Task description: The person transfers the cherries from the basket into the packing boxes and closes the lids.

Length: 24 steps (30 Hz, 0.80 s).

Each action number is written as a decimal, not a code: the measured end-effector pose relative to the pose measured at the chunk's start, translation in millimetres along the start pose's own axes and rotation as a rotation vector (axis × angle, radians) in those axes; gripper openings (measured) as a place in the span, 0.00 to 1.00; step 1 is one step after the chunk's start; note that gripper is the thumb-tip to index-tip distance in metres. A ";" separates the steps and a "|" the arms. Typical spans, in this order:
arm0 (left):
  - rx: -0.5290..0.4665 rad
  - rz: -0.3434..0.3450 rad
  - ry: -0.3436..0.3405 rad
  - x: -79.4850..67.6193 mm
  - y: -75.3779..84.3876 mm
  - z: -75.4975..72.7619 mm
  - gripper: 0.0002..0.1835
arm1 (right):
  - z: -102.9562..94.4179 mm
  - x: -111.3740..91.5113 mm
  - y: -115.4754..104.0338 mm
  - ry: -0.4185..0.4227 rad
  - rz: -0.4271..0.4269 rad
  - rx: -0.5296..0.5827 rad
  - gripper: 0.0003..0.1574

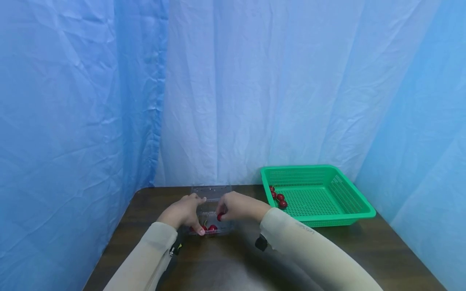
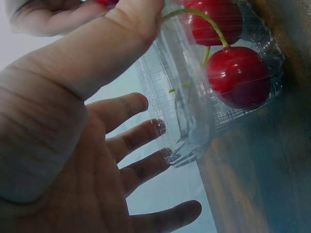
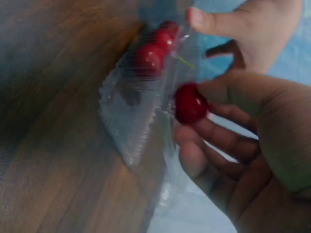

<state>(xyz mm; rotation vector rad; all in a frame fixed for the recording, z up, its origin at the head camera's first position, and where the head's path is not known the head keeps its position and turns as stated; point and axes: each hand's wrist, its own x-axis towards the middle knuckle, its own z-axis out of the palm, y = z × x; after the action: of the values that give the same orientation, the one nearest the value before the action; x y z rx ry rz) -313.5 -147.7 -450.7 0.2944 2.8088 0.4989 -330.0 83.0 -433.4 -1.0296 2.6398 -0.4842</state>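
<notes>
A clear plastic clamshell box (image 3: 129,138) lies on the table with its lid folded back toward the curtain. A few red cherries (image 2: 239,77) with green stems are gathered at the left of its near end. My left hand (image 1: 183,212) steadies the box from the left, its thumb over the near rim and its fingers spread out along the side. Between the thumb and fingers of my right hand (image 1: 242,205) is a red cherry (image 3: 190,103), pinched at the box's open top.
To the right stands a green plastic basket (image 1: 354,195), with several cherries (image 1: 282,204) along its left side. Light blue curtains (image 1: 240,101) hang behind and on both sides of the dark wooden table (image 1: 214,266).
</notes>
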 end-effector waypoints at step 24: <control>-0.003 0.014 0.003 -0.6 -3.1 1.3 0.65 | 11.8 9.0 -18.1 -0.115 0.080 -0.173 0.06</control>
<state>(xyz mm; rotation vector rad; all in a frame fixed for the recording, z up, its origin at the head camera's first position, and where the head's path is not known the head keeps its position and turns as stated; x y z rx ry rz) -312.9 -150.2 -452.9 0.3135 2.8106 0.5077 -321.2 61.8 -438.0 -0.9638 2.6429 -0.1759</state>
